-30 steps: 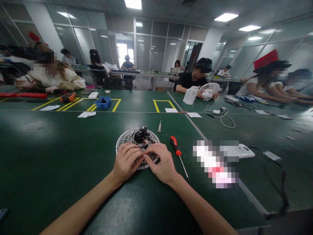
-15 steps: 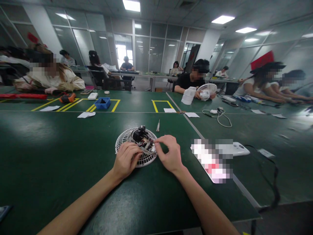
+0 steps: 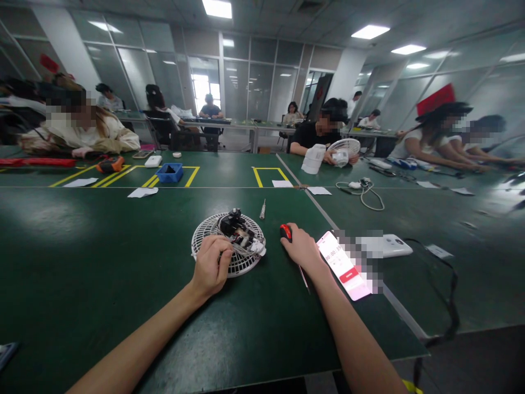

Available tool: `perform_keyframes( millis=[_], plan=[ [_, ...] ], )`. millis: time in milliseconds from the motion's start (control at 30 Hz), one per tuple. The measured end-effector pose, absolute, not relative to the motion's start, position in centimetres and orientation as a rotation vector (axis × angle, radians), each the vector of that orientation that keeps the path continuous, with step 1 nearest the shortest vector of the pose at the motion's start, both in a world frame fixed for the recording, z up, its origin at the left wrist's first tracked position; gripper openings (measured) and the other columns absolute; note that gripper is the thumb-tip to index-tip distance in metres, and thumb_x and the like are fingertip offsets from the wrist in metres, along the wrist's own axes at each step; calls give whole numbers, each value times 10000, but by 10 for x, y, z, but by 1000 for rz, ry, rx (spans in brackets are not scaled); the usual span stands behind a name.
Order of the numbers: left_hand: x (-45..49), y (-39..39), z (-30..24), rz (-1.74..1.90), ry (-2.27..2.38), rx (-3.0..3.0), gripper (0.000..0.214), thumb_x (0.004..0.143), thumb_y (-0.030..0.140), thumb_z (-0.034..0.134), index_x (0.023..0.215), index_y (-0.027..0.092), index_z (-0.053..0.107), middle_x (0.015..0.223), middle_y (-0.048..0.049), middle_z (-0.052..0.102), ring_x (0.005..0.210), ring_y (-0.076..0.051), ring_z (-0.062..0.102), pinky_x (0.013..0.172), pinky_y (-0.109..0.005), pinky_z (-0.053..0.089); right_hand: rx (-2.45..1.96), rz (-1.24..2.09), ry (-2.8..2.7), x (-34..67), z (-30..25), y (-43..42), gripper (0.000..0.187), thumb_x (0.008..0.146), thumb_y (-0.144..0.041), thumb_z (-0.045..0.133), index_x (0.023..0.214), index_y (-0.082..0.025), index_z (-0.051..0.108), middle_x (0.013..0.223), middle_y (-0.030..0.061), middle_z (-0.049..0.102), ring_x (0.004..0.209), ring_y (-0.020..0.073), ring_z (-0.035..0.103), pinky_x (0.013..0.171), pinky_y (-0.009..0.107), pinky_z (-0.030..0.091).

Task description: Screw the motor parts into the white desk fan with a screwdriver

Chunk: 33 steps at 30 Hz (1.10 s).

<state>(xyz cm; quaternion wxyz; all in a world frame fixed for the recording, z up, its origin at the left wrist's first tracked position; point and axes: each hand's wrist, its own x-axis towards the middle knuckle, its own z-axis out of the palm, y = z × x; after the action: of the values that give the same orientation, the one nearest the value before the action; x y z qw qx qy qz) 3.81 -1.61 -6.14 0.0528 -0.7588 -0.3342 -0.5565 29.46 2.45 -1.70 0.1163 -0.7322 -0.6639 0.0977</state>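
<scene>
A round white fan grille (image 3: 199, 236) lies on the green table, with a black motor (image 3: 233, 221), wires and small parts on top. My left hand (image 3: 212, 264) is closed at the grille's near left edge, its fingers curled over the grille and wires; the fingertips are partly hidden. To the right of the fan, my right hand (image 3: 302, 247) is closed around a screwdriver (image 3: 286, 233) with a red and black handle. Its thin shaft shows below the hand, pointing toward me. A small clear-handled screwdriver (image 3: 263, 210) lies behind the fan.
Right of my right hand lies a lit phone (image 3: 346, 268), with a white device (image 3: 396, 245) beyond it. A blue bin (image 3: 169, 173), paper slips (image 3: 143, 192) and a coiled cable (image 3: 371, 197) are farther back. Across the table, a person (image 3: 320, 134) holds another white fan.
My right hand has left the fan's parts, moved right and closed on the red and black screwdriver. My left hand stays at the fan. The view has shifted slightly.
</scene>
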Motion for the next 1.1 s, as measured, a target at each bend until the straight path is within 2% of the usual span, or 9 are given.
perform_keyframes(
  millis=[100,200,333,400,567,800,1100],
  plan=[
    [44,-16,-60,-1762,-1074,-2246,118,977,153,501,917,198,593,895,-42,669,916,-183,623,875,-366,504,-2130,384,-1828,299,-18,29,543,868,-323,640,1387,-203,536,1119,144,725,1034,337,698,850,410,499],
    [47,-16,-58,-1811,-1106,-2169,78,967,156,538,948,194,603,903,-38,670,901,-177,622,861,-354,507,-2024,490,-1655,305,-22,34,516,786,-340,712,1277,-221,606,900,62,732,932,293,716,817,383,518],
    [44,-14,-57,-1831,-1131,-2131,47,958,179,574,972,193,617,913,-34,676,890,-175,637,847,-342,522,-1690,906,-1297,306,-22,38,469,690,-304,766,1127,-232,615,713,-14,669,663,204,678,615,315,540],
    [42,-14,-57,-1846,-1160,-2103,44,954,185,586,981,192,621,916,-30,679,879,-169,644,840,-330,527,-1454,1144,-1112,303,-18,37,445,659,-287,785,1063,-238,605,698,-19,667,598,177,653,543,286,535],
    [39,-13,-58,-1881,-1197,-2056,50,941,190,614,989,192,628,930,-27,681,886,-163,653,850,-316,530,-1028,1391,-881,293,-5,27,352,624,-253,811,930,-222,639,723,-30,651,602,146,648,585,295,605],
    [45,-15,-62,-1910,-1205,-2079,66,972,217,567,1020,201,608,931,-34,691,891,-167,672,855,-326,550,-841,1414,-697,285,-3,22,320,627,-230,847,790,-219,571,718,-41,636,626,139,657,606,288,633],
    [44,-16,-67,-1938,-1255,-2098,96,979,219,558,1067,206,596,951,-40,691,874,-164,704,812,-315,571,-791,1362,-626,272,-12,22,310,623,-236,843,767,-219,568,667,-48,628,580,137,658,580,270,629]
  ],
)
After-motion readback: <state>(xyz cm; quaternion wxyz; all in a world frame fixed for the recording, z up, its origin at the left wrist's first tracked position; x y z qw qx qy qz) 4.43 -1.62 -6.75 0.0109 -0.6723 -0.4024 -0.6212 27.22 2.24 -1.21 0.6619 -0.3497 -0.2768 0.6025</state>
